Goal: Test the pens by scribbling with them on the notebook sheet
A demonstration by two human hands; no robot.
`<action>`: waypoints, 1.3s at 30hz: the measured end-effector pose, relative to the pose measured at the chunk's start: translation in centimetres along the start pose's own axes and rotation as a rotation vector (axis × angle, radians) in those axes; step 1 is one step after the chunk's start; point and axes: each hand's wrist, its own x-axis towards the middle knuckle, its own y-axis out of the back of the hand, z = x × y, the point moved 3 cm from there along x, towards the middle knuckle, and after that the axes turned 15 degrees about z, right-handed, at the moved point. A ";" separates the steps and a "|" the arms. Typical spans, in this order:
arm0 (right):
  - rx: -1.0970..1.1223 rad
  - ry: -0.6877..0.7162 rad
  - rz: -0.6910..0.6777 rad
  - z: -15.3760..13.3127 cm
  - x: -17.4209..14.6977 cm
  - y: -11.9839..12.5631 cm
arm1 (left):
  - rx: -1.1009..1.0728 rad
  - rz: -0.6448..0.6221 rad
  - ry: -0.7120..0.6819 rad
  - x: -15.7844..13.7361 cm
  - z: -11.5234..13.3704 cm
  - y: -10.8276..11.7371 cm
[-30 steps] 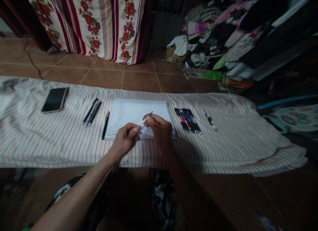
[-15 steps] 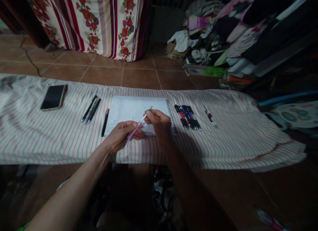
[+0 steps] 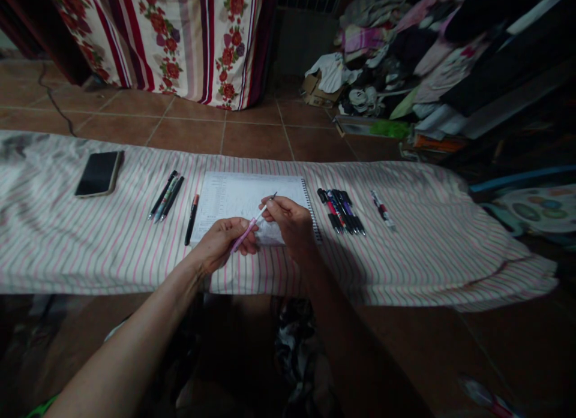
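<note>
My left hand is closed around a pink pen barrel, tilted up toward the right. From the barrel's upper end a thin white ink refill with a dark tip sticks out. Thumb and fingers of my right hand pinch this refill near its tip. Whether its lower end is still inside the barrel is hard to tell. Both hands are over an open spiral notebook with writing on its page. Just left of the notebook lies a black pen with an orange end.
Several pens lie side by side right of the notebook, with a single pen farther right. Left of it are three pens and a phone. A striped cloth covers the table. Piled clothes stand beyond.
</note>
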 end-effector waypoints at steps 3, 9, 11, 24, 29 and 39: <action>-0.009 0.019 -0.011 0.1 0.0 0.0 | 0.002 -0.014 -0.009 0.1 -0.1 0.1; -0.049 0.075 -0.061 -0.2 -0.3 -0.1 | 0.014 -0.043 -0.047 0.1 -0.3 0.1; -0.079 0.094 -0.090 -0.5 -0.4 -0.2 | -0.003 -0.041 -0.046 0.2 -0.3 0.0; -0.137 0.131 -0.045 0.2 -0.7 -0.3 | -0.075 0.012 -0.028 0.0 -0.2 0.1; -0.196 0.193 -0.072 -0.4 -0.9 -0.1 | -0.082 -0.053 -0.023 0.0 -0.3 -0.1; -0.062 0.010 -0.007 0.2 -0.7 -0.1 | -0.118 -0.045 0.024 -0.4 0.2 -0.5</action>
